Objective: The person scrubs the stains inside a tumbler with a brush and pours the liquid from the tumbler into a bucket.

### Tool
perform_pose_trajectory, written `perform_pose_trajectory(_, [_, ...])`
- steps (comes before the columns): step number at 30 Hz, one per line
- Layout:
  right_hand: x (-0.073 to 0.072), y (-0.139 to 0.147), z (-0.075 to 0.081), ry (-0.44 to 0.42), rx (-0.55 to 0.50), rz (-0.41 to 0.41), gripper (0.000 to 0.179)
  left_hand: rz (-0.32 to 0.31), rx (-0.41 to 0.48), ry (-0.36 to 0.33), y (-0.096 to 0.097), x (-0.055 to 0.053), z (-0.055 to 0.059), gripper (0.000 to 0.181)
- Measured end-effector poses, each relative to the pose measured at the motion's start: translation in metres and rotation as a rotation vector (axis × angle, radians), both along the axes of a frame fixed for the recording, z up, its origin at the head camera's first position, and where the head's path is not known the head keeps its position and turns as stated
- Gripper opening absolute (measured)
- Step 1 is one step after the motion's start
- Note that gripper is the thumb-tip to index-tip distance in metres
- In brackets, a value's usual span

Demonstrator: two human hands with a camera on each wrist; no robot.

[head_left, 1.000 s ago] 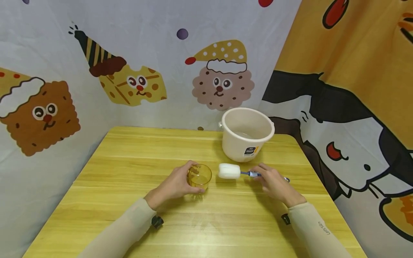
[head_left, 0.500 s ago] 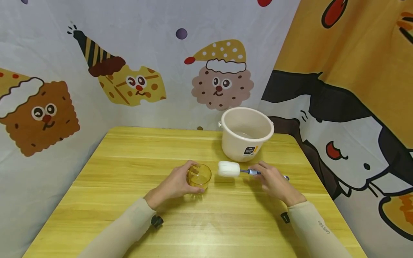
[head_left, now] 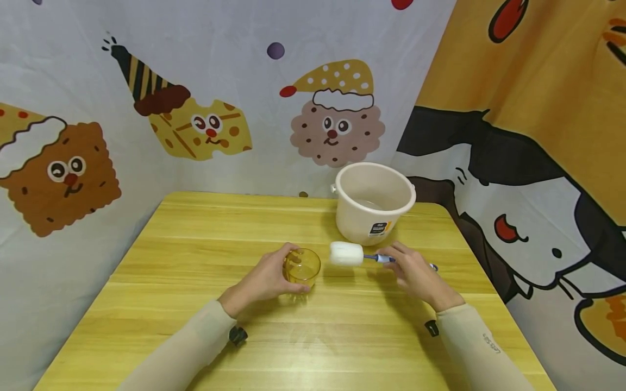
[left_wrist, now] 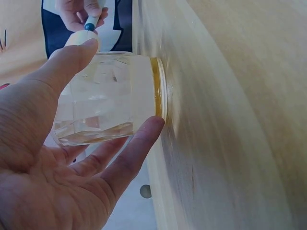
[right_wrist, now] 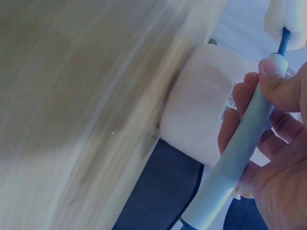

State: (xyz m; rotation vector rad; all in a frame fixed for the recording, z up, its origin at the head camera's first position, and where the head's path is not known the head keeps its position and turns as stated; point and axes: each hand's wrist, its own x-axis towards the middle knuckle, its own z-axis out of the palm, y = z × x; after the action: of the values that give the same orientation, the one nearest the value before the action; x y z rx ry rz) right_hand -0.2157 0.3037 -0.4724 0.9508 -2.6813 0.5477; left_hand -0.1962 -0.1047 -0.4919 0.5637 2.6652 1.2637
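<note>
My left hand (head_left: 264,278) grips a clear amber glass cup (head_left: 304,267) that stands upright on the wooden table. In the left wrist view, thumb and fingers curve round the sides of the cup (left_wrist: 105,98). To the right, my right hand (head_left: 413,277) holds a sponge cup brush by its pale blue handle (right_wrist: 244,136). The brush's white sponge head (head_left: 346,253) points left toward the cup, apart from it and raised over the tabletop, with a shadow beneath. Part of the handle is hidden by the right fingers.
A cream plastic bucket (head_left: 364,217) with a dark label stands behind the brush, near the table's back edge. The yellow wooden table (head_left: 205,233) meets cartoon-printed curtains (head_left: 215,32) at the back and sides.
The sponge head has risen a little, tilting upward with the right hand's grip. The left hand and the cup have stayed in place.
</note>
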Motion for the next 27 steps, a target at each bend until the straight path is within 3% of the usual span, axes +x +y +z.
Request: perform_pose_trajectory(27, [0.004, -0.011, 0.012, 0.042, -0.051, 0.031, 0.04, -0.009, 0.006, -0.011, 0.0, -0.001, -0.001, 0.094])
